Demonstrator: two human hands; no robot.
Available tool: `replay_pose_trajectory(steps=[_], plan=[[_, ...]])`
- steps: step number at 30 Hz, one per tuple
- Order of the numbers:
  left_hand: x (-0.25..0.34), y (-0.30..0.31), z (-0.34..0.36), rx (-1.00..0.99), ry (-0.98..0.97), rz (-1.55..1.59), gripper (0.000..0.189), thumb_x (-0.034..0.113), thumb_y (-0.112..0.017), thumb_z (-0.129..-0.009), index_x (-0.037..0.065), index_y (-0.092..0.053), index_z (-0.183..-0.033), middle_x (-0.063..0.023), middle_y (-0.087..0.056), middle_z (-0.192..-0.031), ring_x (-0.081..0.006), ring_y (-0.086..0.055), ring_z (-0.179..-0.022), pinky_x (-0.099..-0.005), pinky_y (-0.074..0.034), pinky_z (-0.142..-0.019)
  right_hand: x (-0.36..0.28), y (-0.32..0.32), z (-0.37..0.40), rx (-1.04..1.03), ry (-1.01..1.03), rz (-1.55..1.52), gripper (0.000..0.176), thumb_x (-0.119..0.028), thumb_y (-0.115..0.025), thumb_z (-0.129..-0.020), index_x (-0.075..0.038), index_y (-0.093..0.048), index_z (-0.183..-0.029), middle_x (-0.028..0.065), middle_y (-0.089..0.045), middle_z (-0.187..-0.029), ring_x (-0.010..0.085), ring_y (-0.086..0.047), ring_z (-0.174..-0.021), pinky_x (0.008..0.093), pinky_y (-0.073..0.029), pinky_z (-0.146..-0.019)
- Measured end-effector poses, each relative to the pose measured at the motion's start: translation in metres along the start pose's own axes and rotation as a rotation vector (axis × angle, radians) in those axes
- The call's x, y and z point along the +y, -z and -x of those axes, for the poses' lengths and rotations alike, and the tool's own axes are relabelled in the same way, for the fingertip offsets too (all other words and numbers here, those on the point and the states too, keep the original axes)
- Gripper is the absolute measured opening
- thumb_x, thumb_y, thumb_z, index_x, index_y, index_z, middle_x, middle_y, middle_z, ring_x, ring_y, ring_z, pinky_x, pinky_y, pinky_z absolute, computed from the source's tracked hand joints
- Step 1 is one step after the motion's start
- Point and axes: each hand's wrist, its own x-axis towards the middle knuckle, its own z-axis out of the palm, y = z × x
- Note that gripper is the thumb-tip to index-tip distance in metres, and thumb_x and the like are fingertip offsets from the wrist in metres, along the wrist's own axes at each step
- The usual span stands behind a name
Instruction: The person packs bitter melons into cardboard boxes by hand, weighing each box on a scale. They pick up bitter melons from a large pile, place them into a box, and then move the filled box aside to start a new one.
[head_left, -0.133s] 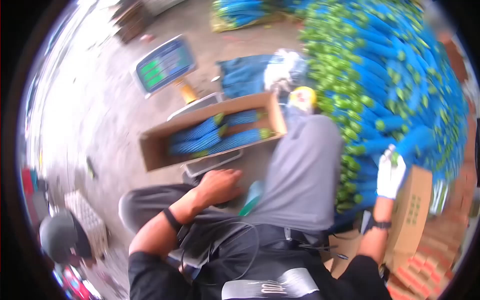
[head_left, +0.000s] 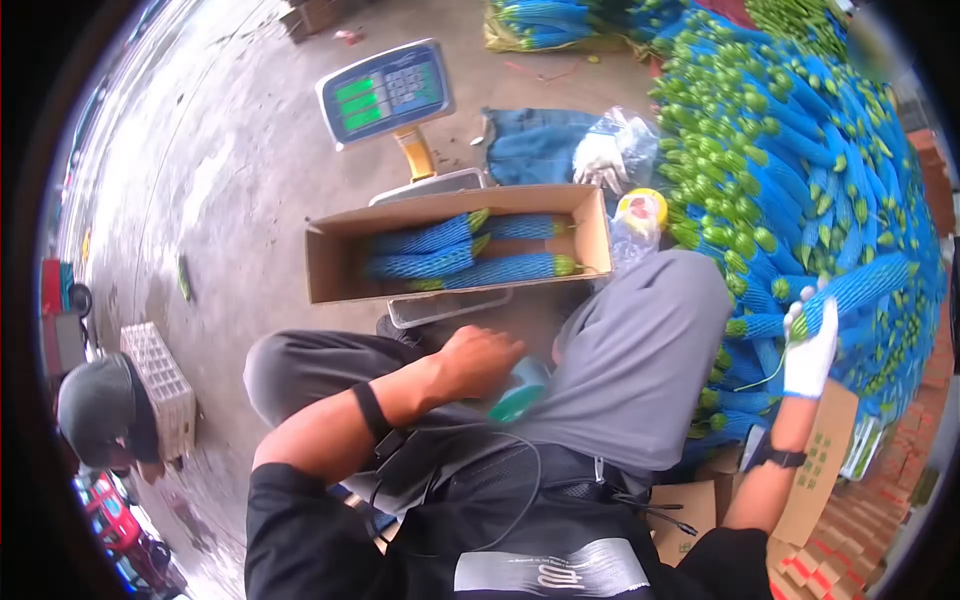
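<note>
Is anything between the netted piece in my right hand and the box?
Your right knee lies between the netted piece in the right hand and the box; a yellow tape roll sits beside the box.

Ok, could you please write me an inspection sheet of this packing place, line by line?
surface: grey concrete floor.
job's things: open cardboard box on a scale, with vegetables in blue net inside; big pile of the same at the right.
clutter: yellow tape roll, plastic bag, blue cloth, cartons.
grips: left hand bare, above a teal object, hold unclear; right hand gloved, closed on a netted vegetable at the pile.
cables: thin black cable across the person's dark top.
surroundings: another person low at the left, beside a white crate.
</note>
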Motion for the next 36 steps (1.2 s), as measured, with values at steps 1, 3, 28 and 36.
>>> replay_pose_trajectory(steps=[1, 3, 28, 36], plan=[[0.002, 0.0, 0.002, 0.011, 0.007, 0.015, 0.049, 0.044, -0.072, -0.094, 0.004, -0.066, -0.122, -0.0202, -0.073, -0.111, -0.0389, -0.072, -0.106, -0.0491, -0.057, -0.09, -0.006, -0.03, -0.011, -0.025, 0.12, 0.154, 0.04, -0.03, -0.065, -0.106, -0.01, -0.059, -0.14, 0.0052, -0.068, -0.107, 0.0151, -0.066, -0.079, 0.0301, -0.056, -0.068], [0.005, 0.017, 0.012, 0.009, -0.025, -0.079, 0.047, 0.043, -0.074, -0.092, 0.003, -0.068, -0.116, -0.0195, -0.073, -0.109, -0.0385, -0.073, -0.103, -0.0482, -0.057, -0.088, -0.025, -0.105, -0.022, -0.188, 0.106, 0.312, 0.04, -0.029, -0.07, -0.103, -0.009, -0.06, -0.137, 0.0041, -0.067, -0.102, 0.0136, -0.066, -0.079, 0.029, -0.054, -0.067], [0.021, 0.009, 0.033, -0.029, 0.035, -0.039, 0.022, 0.02, -0.063, -0.095, 0.011, -0.076, -0.11, -0.0088, -0.078, -0.107, -0.0274, -0.073, -0.108, -0.0432, -0.054, -0.094, 0.321, -0.468, 0.079, -1.569, 0.646, 1.358, 0.057, -0.043, -0.069, -0.089, -0.013, -0.067, -0.138, 0.0191, -0.068, -0.133, 0.0395, -0.064, -0.122, 0.0512, -0.049, -0.109], [0.026, 0.007, 0.022, -0.032, 0.021, -0.144, 0.025, 0.022, -0.063, -0.097, 0.012, -0.074, -0.117, -0.0075, -0.074, -0.126, -0.0251, -0.069, -0.121, -0.0421, -0.052, -0.098, 0.289, -0.456, 0.088, -1.427, 0.699, 1.125, 0.047, -0.032, -0.069, -0.093, -0.012, -0.067, -0.135, 0.0166, -0.068, -0.131, 0.038, -0.062, -0.122, 0.0492, -0.049, -0.109]])
